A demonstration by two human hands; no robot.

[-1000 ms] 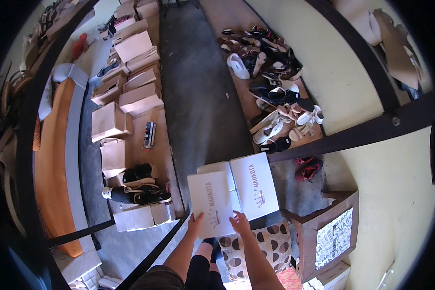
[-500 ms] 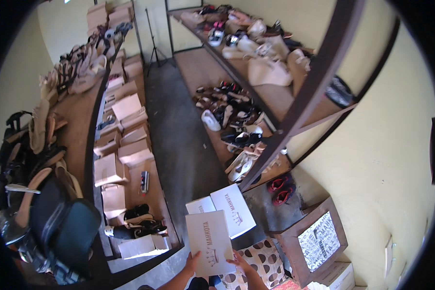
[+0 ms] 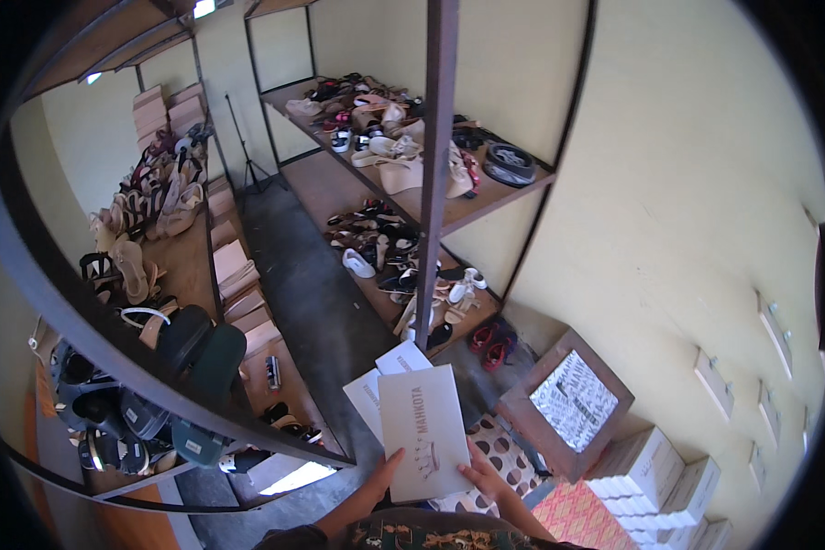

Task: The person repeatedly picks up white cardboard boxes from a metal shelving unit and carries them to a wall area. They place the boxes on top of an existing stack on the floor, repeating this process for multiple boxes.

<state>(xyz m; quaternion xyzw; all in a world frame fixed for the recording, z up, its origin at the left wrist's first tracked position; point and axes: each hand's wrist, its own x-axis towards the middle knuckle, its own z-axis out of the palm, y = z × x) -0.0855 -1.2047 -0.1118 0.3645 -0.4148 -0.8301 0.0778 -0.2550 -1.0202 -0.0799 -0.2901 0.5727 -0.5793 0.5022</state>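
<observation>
A flat white shoe box lid (image 3: 423, 431) is held out in front of me by both hands, with a second white box part (image 3: 376, 385) just behind it. My left hand (image 3: 381, 474) grips the lid's lower left edge. My right hand (image 3: 486, 472) grips its lower right edge. Both forearms rise from the bottom edge of the view.
Metal-framed wooden shelves (image 3: 486, 197) on the right carry many shoes and sandals. The left shelves (image 3: 183, 266) hold sandals, bags and white boxes. A grey floor aisle (image 3: 312, 302) runs between them. A brown open box (image 3: 568, 403) and stacked white boxes (image 3: 655, 472) sit by the yellow wall.
My head has tilted up, showing more of the upper shelves and far wall. The lid now lies over the other box part, where before the two showed side by side.
</observation>
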